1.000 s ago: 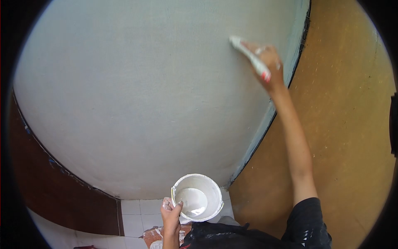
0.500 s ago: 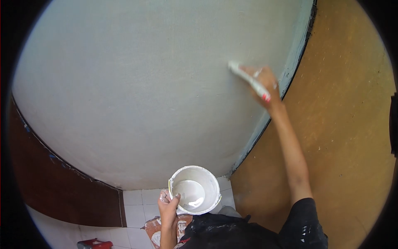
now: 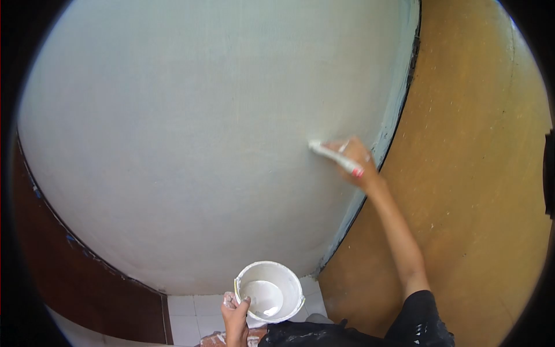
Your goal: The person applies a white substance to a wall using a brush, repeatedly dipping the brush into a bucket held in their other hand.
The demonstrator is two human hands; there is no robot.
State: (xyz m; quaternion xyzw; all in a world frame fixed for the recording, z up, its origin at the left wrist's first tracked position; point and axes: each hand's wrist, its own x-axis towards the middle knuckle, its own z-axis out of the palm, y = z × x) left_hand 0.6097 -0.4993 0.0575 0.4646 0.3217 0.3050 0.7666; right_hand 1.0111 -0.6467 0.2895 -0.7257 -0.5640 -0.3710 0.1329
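A white brush [image 3: 337,157] with a red mark near its handle end is in my right hand [image 3: 357,165], its tip against the pale wall [image 3: 191,139]. My right fingers are wrapped round the handle and carry white smears. Low in the view, my left hand [image 3: 234,312] grips the left rim of a white bucket [image 3: 270,292], thumb over the edge. White liquid lies at the bucket's bottom. Paint marks the left fingers too.
To the right stands an ochre wall [image 3: 462,191], meeting the pale wall at a dark-edged corner. A dark brown panel [image 3: 87,277] is at the lower left. White floor tiles [image 3: 183,318] and a paint-stained reddish-brown surface [image 3: 213,339] show below.
The camera view has tilted up, so the bucket and floor sit lower in the frame. My right hand and the brush have moved down along the pale wall.
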